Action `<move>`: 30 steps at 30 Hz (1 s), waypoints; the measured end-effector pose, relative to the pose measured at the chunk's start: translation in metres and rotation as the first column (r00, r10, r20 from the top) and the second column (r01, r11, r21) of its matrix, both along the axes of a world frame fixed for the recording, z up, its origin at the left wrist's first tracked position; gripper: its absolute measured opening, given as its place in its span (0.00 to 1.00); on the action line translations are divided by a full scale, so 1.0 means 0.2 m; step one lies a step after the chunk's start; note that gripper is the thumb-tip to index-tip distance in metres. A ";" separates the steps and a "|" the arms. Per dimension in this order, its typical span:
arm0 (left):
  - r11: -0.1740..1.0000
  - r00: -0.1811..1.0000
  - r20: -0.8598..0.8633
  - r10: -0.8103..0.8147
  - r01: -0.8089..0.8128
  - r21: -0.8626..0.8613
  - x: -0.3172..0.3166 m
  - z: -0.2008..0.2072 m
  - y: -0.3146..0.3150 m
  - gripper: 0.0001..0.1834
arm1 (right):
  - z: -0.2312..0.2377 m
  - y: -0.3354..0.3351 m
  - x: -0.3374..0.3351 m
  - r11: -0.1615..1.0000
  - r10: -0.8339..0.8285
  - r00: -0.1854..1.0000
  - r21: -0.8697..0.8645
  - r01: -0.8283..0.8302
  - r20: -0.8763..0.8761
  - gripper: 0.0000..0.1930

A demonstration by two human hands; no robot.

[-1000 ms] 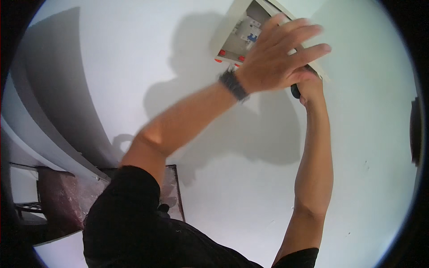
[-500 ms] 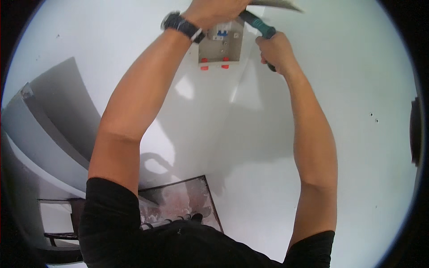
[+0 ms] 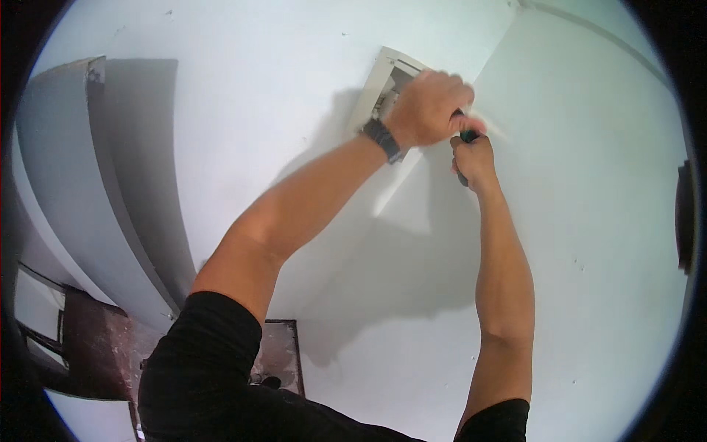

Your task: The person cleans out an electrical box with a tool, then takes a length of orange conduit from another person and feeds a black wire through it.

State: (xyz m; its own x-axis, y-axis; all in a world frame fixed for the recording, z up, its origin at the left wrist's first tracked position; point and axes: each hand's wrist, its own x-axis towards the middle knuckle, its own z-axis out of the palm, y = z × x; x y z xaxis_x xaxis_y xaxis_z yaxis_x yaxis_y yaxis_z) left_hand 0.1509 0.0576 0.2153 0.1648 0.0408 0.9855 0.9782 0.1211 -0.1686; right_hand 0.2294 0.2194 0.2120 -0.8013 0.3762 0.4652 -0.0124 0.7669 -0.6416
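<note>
My right hand (image 3: 473, 160) is wrapped around the dark handle (image 3: 463, 178) of a green-and-black-handled tool. Just above it, my left hand (image 3: 431, 109) is closed, its curled fingers around the upper part of that tool. A pale, motion-blurred streak (image 3: 501, 131) shows right of my fingers; the tool's working end is too smeared to make out. Behind my left hand, a beige electrical breaker box (image 3: 366, 99) is set on the white wall near a corner. My hand and wrist cover much of its inside. A dark watch (image 3: 383, 140) is on my left wrist.
A tall, curved-looking grey panel (image 3: 70, 140) stands at the left, casting a shadow on the wall. Below are a reddish-brown floor (image 3: 96, 342) and a dark-edged, stained surface (image 3: 280, 346). The right wall (image 3: 589, 221) has small holes.
The view has turned, so the box sits tilted and farther right. My hands are lower in the picture and closer together, and my left hand now covers much of the box. The tool stays held.
</note>
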 end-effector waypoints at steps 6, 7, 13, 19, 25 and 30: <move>0.960 0.995 -0.080 -0.053 0.073 0.271 0.08 -0.16 0.04 0.26 | -0.03 0.01 0.01 0.999 0.027 0.990 -0.043 -0.033 -0.138 0.11; 0.928 0.999 0.006 -0.046 0.041 0.371 0.09 -0.24 0.04 0.26 | -0.03 0.03 0.02 0.999 0.043 0.996 -0.021 -0.045 -0.074 0.10; 0.659 0.212 0.637 -0.741 0.407 0.632 -0.24 -0.57 0.38 0.21 | -0.03 0.01 -0.01 0.995 -0.036 0.998 -0.099 0.031 -0.051 0.12; 0.228 -0.403 0.422 -0.812 0.447 0.865 -0.41 -0.30 0.57 0.18 | -0.07 0.07 0.04 0.998 -0.046 0.998 0.030 0.048 -0.042 0.14; 0.132 -0.490 0.404 -0.772 0.498 0.857 -0.71 -0.05 0.61 0.17 | -0.09 0.10 -0.02 0.996 -0.005 0.995 0.088 0.014 -0.102 0.15; 0.735 0.395 0.655 -0.644 0.557 0.387 -0.80 -0.11 0.97 0.21 | -0.08 0.21 0.06 0.994 -0.019 1.000 0.106 0.020 -0.009 0.13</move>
